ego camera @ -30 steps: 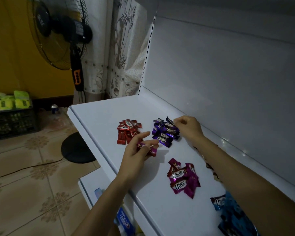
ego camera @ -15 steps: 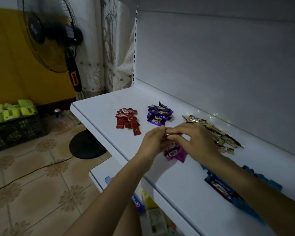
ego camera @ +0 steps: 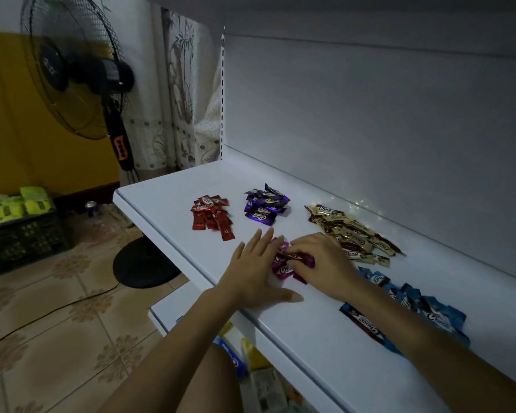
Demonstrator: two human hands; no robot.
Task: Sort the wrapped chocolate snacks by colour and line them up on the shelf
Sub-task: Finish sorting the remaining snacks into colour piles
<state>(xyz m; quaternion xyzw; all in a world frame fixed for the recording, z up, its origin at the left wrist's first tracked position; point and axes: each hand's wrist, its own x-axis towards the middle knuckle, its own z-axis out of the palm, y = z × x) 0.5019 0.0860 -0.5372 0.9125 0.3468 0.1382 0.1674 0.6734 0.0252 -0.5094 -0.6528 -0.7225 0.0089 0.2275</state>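
We see a smooth white shelf (ego camera: 167,189) with a faint sheen, like painted metal. The red wrappers (ego camera: 211,216), purple wrappers (ego camera: 265,208), gold wrappers (ego camera: 349,231), pink wrappers (ego camera: 281,272) and blue wrappers (ego camera: 438,315) look like glossy, crinkled foil. The curtain (ego camera: 182,114) is matt printed cloth; the floor tiles (ego camera: 57,338) shine slightly.

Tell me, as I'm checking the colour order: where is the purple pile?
In the head view, the purple pile lies on the shelf, between the red pile on its left and the gold pile on its right.
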